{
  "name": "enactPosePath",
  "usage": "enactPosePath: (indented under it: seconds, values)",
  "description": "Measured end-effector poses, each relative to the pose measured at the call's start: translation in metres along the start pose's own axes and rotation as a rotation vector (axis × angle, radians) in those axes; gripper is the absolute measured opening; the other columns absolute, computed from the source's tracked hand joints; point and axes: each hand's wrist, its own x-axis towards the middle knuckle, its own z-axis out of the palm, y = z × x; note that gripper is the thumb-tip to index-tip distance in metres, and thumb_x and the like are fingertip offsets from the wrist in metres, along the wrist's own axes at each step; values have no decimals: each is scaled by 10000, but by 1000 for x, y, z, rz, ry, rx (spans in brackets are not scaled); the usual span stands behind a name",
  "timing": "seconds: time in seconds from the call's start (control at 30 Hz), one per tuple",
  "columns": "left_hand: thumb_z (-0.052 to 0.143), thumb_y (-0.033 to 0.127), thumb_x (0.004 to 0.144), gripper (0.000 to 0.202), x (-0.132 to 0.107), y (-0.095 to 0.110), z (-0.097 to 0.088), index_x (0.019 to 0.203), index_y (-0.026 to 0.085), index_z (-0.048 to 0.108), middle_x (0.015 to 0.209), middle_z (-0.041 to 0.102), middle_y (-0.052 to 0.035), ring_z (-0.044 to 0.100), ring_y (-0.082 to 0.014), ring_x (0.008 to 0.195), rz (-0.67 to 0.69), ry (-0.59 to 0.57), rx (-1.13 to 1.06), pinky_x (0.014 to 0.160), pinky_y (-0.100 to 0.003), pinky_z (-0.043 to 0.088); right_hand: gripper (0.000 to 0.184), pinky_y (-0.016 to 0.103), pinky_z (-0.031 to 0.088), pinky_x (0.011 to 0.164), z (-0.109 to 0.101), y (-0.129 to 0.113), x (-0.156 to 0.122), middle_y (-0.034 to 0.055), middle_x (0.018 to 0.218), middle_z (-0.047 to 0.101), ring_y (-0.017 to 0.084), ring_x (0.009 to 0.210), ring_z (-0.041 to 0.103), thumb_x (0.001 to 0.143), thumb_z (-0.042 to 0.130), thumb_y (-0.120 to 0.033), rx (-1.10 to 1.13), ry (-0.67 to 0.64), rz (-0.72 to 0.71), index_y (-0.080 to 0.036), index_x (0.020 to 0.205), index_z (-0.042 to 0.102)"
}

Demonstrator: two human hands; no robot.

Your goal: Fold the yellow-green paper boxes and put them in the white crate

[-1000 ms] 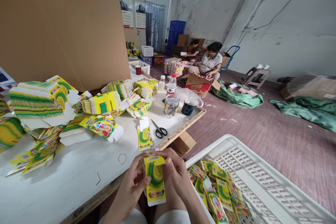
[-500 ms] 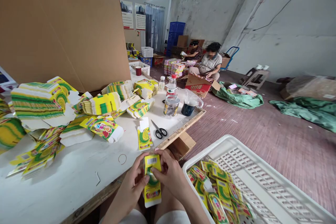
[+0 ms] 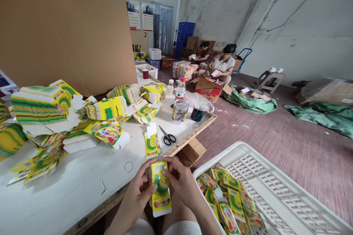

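A yellow and green printed carton [image 3: 160,192] with a barcode at its upper end is held upright over my lap. My left hand [image 3: 142,185] grips its left edge, thumb across the front. At its upper right side my right hand [image 3: 179,180] pinches the carton, the thumb near the barcode and the fingers behind the top, partly hidden. To the right, a white plastic basket [image 3: 239,150] holds several similar cartons [image 3: 231,202]. Another flat carton [image 3: 151,143] lies on the table beyond my hands, beside black-handled scissors [image 3: 168,137].
Stacks of flat cartons [image 3: 41,108] cover the left of the white table [image 3: 82,183], before a tall cardboard sheet [image 3: 63,33]. A clear jar [image 3: 180,111], dark cup [image 3: 198,113] and bottle [image 3: 180,90] stand near the table's corner. Two people sit beyond a red box [image 3: 206,90].
My right thumb has slid up the carton towards the barcode, and the carton's lower end has swung slightly right. In the background, one person has lifted a pink item.
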Motion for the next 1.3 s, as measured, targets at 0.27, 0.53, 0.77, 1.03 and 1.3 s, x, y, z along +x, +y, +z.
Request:
enactPosePath:
  seconds: [0.27, 0.53, 0.77, 1.03, 1.3]
  values:
    - [689, 439, 885, 671, 1, -3, 15, 1482, 267, 433, 1341, 694, -132, 651, -336, 1199, 35, 66, -20, 981, -420, 523, 210, 269, 527, 661, 7, 2, -4, 15, 836, 684, 184, 719, 645, 937, 594, -315, 175, 60, -9, -232, 1121, 651]
    - [622, 455, 902, 529, 39, -15, -26, 1377, 229, 563, 1321, 704, -141, 600, -335, 1298, 156, 415, 540, 1115, -505, 433, 178, 422, 473, 773, -63, 13, -9, 76, 859, 632, 290, 833, 585, 873, 565, -312, -526, 532, 36, -227, 966, 692]
    - [634, 304, 855, 279, 53, -36, -48, 1089, 215, 759, 1318, 717, -127, 532, -367, 1365, 154, 434, 708, 1194, -570, 316, 143, 428, 470, 881, -21, 24, 18, 108, 1007, 681, 302, 982, 601, 891, 639, -246, -654, 325, 78, -216, 1015, 704]
    - [571, 213, 891, 274, 51, -41, -50, 1052, 227, 793, 1355, 706, -88, 534, -312, 1380, 144, 376, 826, 1194, -522, 356, 339, 523, 363, 963, 71, 17, 83, 247, 1128, 691, 423, 1134, 570, 826, 767, -314, -747, 102, 199, -104, 1086, 712]
    - [539, 145, 898, 322, 55, -40, -48, 1086, 209, 794, 1379, 678, -126, 510, -328, 1400, 119, 332, 885, 1211, -561, 297, 369, 475, 417, 1001, 78, 25, 104, 125, 1185, 671, 293, 1145, 602, 935, 648, -442, -762, -30, 369, -129, 1131, 659]
